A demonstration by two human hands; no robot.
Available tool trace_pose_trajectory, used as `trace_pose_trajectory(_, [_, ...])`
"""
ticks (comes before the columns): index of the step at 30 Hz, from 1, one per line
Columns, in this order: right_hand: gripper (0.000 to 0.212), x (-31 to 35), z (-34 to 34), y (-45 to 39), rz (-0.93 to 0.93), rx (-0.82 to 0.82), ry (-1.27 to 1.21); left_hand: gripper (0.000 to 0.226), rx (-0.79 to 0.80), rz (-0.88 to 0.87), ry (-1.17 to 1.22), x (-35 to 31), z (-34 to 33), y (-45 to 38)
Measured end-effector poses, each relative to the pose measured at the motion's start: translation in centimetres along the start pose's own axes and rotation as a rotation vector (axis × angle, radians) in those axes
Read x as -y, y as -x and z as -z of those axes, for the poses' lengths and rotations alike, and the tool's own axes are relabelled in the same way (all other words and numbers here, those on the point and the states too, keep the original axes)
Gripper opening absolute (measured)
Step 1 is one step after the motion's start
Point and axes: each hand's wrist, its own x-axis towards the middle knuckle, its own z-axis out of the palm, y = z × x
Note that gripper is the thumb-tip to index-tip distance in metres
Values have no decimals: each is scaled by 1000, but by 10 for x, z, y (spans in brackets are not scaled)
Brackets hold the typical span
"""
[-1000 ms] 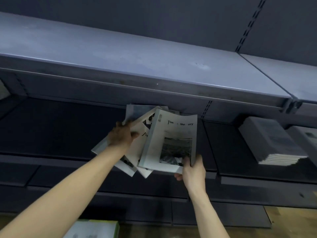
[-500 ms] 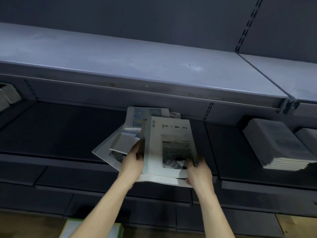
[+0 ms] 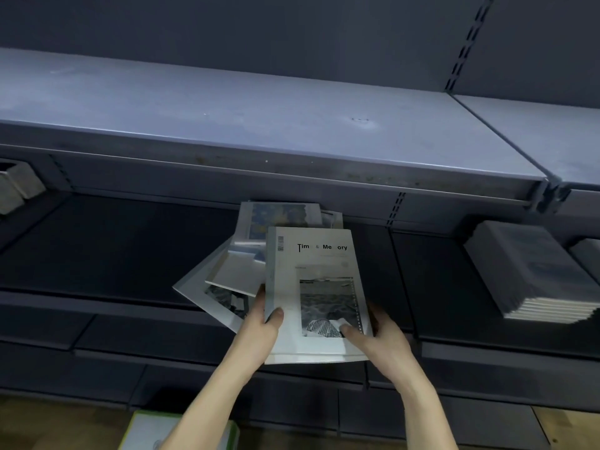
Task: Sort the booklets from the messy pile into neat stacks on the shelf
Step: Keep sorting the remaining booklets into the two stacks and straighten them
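Observation:
A messy pile of booklets [image 3: 240, 274] lies fanned out on the dark middle shelf [image 3: 113, 248]. On top sits a white booklet [image 3: 311, 264] with a black-and-white photo on its cover. My left hand [image 3: 259, 332] grips the booklet's lower left edge, thumb on the cover. My right hand [image 3: 376, 339] holds its lower right corner, thumb pressed on the photo. Further booklets with a blue cover [image 3: 279, 216] poke out behind it.
A neat stack of booklets [image 3: 532, 274] stands on the same shelf to the right, another [image 3: 587, 254] at the frame edge. Grey items [image 3: 19, 186] sit far left. The pale upper shelf [image 3: 259, 118] overhangs. A green-edged box [image 3: 146, 430] lies on the floor.
My left hand came off the top of the pile and took the white booklet's left edge. The booklet went from lifted and tilted to lying flatter, squared between both hands.

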Motion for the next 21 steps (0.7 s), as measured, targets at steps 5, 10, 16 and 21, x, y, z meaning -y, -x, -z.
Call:
trace_pose_trajectory(5, [44, 5, -17, -4, -78, 0, -188, 62, -5, 37, 26, -4, 1, 3])
trace_pose_trajectory(10, [27, 6, -20, -2, -39, -5, -216, 68, 37, 26, 33, -4, 9, 8])
trace_pose_trajectory(16, [25, 11, -36, 15, 12, -114, -216, 60, -38, 23, -51, -6, 9, 19])
trace_pose_trajectory(21, [21, 9, -44, 40, 9, -231, -230, 58, -44, -33, -33, 7, 12, 26])
